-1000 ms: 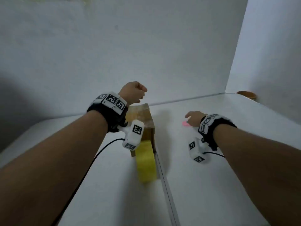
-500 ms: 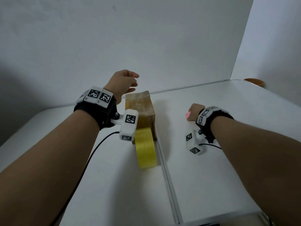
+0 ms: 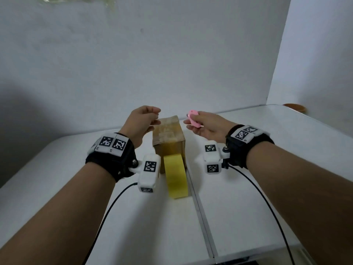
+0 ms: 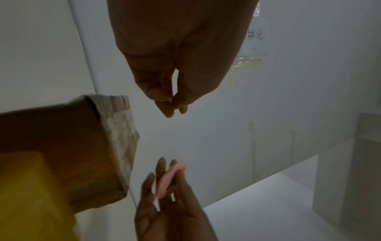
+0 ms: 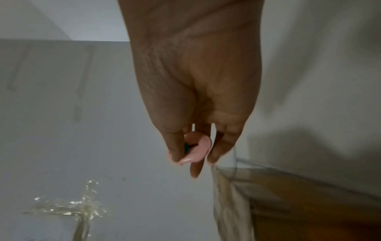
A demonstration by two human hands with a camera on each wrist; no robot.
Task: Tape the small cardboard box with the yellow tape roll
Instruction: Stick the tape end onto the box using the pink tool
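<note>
A small cardboard box (image 3: 169, 131) stands mid-table. The yellow tape roll (image 3: 175, 176) stands on edge against its near face, and a yellow strip runs up that face. My left hand (image 3: 145, 121) hovers at the box's upper left corner with its fingers loosely curled, holding nothing. My right hand (image 3: 206, 125) hovers at the upper right corner and pinches a small pink cutter (image 3: 193, 118). In the left wrist view the box (image 4: 82, 146), the roll (image 4: 26, 195) and the cutter (image 4: 169, 181) all show. The right wrist view shows the cutter (image 5: 198, 151) between thumb and fingers, above the box (image 5: 309, 203).
Two white tabletops meet at a seam (image 3: 200, 217) running toward me just right of the roll. A brown round object (image 3: 295, 107) sits at the far right corner. White walls close the back and right. Cables trail from both wrists.
My right hand has picked the pink cutter up off the table and carried it up and left to the box's top. My left hand stays above the box's left corner.
</note>
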